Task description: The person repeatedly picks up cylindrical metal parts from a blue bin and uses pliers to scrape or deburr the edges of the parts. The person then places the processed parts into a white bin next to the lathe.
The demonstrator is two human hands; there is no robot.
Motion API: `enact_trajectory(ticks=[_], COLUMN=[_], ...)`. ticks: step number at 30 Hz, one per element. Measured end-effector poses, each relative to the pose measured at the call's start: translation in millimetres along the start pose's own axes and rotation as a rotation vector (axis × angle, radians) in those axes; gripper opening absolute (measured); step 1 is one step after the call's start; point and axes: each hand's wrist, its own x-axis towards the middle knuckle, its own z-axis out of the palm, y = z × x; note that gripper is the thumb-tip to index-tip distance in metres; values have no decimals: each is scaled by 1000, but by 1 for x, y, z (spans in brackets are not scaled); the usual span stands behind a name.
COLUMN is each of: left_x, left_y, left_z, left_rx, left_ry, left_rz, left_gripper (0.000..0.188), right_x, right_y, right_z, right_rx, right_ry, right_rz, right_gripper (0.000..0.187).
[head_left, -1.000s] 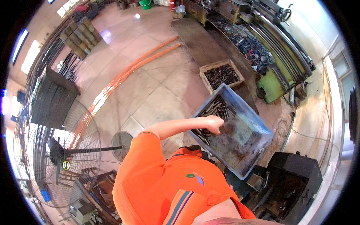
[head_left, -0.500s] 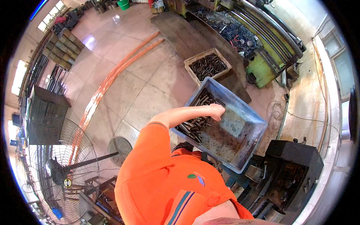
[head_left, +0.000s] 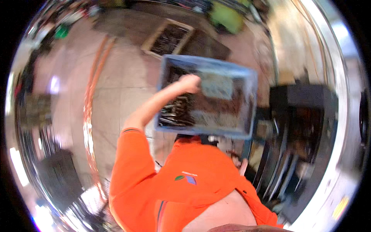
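My left hand [head_left: 190, 83] is closed above the blue plastic bin [head_left: 249, 104], between the metal pieces and the bare part of its floor. What the fingers hold, if anything, is hidden and blurred. Short dark cylindrical metal pieces [head_left: 176, 111] are heaped along the bin's left side. A sliver of skin, apparently my right hand [head_left: 242, 167], shows at the right edge of my orange shirt, below the bin; its fingers cannot be made out.
Beyond the bin, a wooden crate [head_left: 186, 31] holds more dark metal pieces. A dark machine [head_left: 297, 94] stands close on the right. Long copper-coloured bars [head_left: 89, 112] lie on the floor to the left. A green machine [head_left: 228, 17] stands at the back.
The view has swung, and the bin now sits squarer before me. My left hand remains closed over the bin. A bit of skin has appeared at my right side.
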Motion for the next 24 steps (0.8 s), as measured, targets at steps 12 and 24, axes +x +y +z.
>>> enact_trajectory(ticks=[12,24], left_x=[77,126], left_y=[-11,-52], left_z=[5,62], left_rx=[538,946], left_ry=[-15,-141], left_rz=[160,480], left_gripper=[16,12], right_x=[-63,-100], right_y=[38,69], right_z=[-15,-13], right_rx=[440,526], right_ry=[-39,70], right_rz=[-71,-217], right_gripper=[65,47])
